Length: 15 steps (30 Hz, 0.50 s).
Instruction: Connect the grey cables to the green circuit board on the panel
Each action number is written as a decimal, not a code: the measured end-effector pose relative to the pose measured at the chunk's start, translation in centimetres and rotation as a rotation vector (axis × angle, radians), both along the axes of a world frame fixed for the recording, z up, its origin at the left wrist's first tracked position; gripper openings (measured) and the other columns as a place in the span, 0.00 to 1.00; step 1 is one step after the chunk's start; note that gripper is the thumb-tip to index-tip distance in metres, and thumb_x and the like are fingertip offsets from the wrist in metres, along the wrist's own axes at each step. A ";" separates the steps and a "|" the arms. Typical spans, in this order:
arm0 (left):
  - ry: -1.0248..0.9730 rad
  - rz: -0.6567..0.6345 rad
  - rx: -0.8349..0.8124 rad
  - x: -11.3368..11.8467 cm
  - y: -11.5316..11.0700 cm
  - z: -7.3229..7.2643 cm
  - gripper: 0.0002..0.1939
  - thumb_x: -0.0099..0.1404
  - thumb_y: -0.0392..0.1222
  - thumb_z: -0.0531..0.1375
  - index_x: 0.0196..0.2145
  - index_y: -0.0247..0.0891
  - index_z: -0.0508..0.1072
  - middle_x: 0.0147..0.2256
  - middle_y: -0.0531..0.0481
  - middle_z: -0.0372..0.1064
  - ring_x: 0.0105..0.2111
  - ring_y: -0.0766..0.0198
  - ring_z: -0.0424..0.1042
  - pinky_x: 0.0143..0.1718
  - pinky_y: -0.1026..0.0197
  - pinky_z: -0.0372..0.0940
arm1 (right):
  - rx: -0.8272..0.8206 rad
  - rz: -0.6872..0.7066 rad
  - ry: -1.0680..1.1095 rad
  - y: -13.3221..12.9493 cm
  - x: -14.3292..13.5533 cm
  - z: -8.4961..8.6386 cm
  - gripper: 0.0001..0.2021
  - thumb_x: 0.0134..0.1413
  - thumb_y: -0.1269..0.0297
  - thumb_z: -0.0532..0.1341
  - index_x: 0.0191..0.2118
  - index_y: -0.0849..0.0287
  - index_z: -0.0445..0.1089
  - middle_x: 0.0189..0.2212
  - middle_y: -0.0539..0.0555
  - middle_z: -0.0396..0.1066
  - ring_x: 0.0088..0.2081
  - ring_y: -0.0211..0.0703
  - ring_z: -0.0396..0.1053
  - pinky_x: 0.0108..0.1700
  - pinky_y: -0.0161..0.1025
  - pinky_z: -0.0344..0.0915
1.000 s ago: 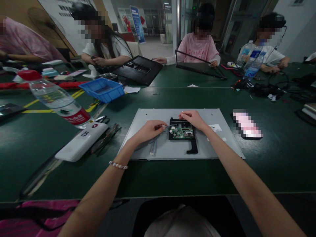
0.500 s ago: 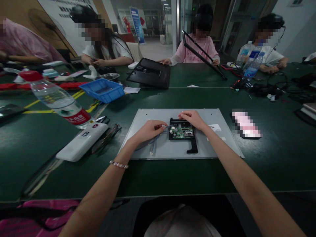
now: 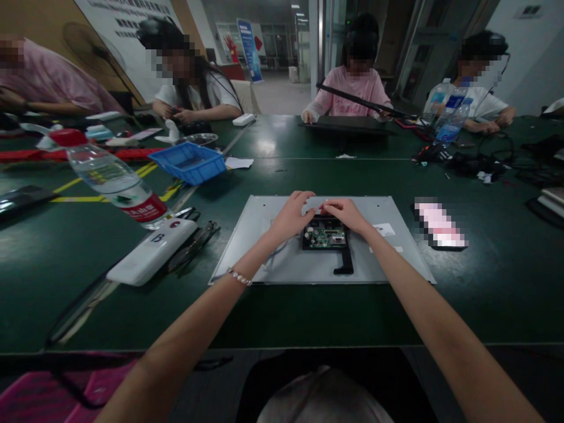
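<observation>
A green circuit board (image 3: 324,236) sits in a black plastic bracket (image 3: 345,260) on a grey metal panel (image 3: 374,258). My left hand (image 3: 291,216) is at the bracket's far left corner, thumb and fingers apart, with nothing visible in it. My right hand (image 3: 346,212) has its fingers bent together on the bracket's far edge, close to the left fingertips. Just what the right fingertips press is partly hidden. A thin cable (image 3: 282,249) runs left of the bracket, partly under my left hand. White labels (image 3: 383,230) are stuck on the panel's right side.
To the left are a water bottle (image 3: 127,191), a white power bank (image 3: 152,252), glasses (image 3: 194,249) and a blue bin (image 3: 189,163). A phone (image 3: 440,224) lies right of the panel. Across the green table, a person in pink handles a black monitor part (image 3: 348,126); other people sit nearby.
My left hand has let go of the cable at the board's left side and moved up and right to the bracket's far edge. The person opposite has tilted the black monitor part flat.
</observation>
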State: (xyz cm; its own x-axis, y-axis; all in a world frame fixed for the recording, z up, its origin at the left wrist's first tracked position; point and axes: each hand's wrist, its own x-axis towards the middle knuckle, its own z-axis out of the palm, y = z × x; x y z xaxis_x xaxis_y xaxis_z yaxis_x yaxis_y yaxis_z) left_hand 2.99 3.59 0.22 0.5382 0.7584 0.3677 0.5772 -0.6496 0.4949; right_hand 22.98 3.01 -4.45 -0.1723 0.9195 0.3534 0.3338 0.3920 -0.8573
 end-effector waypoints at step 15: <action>0.082 -0.454 -0.301 -2.5 0.9 -0.6 0.34 0.64 0.52 0.56 0.63 0.41 0.50 0.62 0.41 0.51 0.61 0.52 0.53 0.62 0.47 0.49 | 0.051 0.012 -0.055 -0.1 0.0 0.5 0.12 0.54 0.63 0.56 0.29 0.61 0.75 0.30 0.53 0.76 0.35 0.43 0.72 0.41 0.38 0.63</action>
State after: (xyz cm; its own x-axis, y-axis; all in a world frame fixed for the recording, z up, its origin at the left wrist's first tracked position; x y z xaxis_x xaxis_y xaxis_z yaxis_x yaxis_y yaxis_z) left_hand 0.49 4.48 -0.38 0.8535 0.5087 0.1131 0.3167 -0.6787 0.6627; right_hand 22.99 2.88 -3.96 -0.2037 0.8984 0.3890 0.3752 0.4387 -0.8166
